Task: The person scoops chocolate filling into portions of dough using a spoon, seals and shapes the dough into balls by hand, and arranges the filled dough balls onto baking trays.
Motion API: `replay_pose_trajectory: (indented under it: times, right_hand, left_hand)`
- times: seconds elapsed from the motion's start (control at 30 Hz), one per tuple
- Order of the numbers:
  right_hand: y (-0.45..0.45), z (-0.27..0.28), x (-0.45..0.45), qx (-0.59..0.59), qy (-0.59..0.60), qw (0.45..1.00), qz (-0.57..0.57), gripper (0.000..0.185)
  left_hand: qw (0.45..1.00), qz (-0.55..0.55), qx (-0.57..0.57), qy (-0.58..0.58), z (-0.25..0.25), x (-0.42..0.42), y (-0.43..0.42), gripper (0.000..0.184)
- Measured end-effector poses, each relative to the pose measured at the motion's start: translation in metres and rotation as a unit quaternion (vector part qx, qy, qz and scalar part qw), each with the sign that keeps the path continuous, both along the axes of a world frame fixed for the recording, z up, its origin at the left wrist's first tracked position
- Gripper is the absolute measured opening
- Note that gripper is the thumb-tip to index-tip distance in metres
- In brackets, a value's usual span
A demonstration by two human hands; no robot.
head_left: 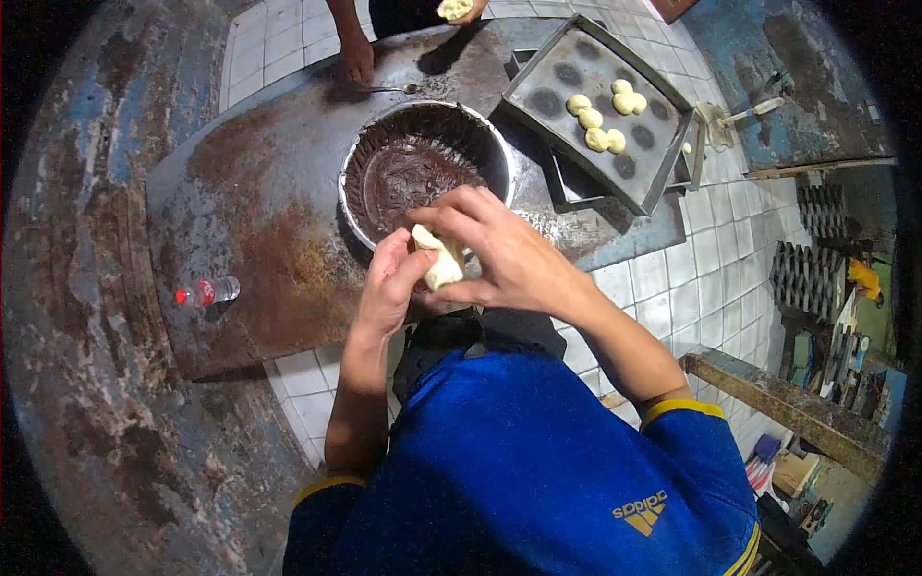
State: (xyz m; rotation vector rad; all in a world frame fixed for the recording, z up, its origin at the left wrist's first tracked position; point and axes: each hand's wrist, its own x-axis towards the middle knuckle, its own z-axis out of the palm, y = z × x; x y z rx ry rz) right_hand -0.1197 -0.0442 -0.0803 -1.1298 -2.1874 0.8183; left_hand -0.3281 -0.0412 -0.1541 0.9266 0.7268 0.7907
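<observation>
A pale piece of dough [441, 266] is held between my two hands, just over the near rim of a large round pot. My left hand [386, 284] grips it from the left, thumb pressed across its front. From the right, my right hand [499, 252] curls over it, with fingers at the top and thumb at the lower edge. Dark brown filling, like chocolate paste, coats the inside of the pot [507, 158]. My fingers cover part of the dough, so its inside cannot be seen.
Several dough balls [596, 139] sit on a metal tray [538, 82] at the right, stacked on other trays. Across the table [259, 182], another person's hand [357, 60] is by a spoon [389, 89]; their other hand holds dough [454, 9]. A plastic bottle [207, 292] lies at left.
</observation>
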Motion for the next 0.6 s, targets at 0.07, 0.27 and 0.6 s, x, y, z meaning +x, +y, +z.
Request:
replay_pose_trajectory:
  times: [0.07, 0.27, 0.6]
  right_hand:
    - [0.003, 0.004, 0.001, 0.023, 0.06, 0.998, -0.01, 0.069]
    - [-0.001, -0.001, 0.011, -0.045, 0.151, 0.982, -0.1, 0.03]
    - [-0.001, 0.004, 0.026, 0.112, 0.081, 0.99, -0.02, 0.06]
  left_hand:
    - [0.994, 0.067, -0.054, -0.066, 0.014, 0.006, 0.004, 0.043]
    - [0.999, 0.019, 0.036, 0.029, 0.023, 0.005, -0.002, 0.047]
    - [0.996, 0.046, -0.052, -0.055, 0.044, 0.035, -0.002, 0.041]
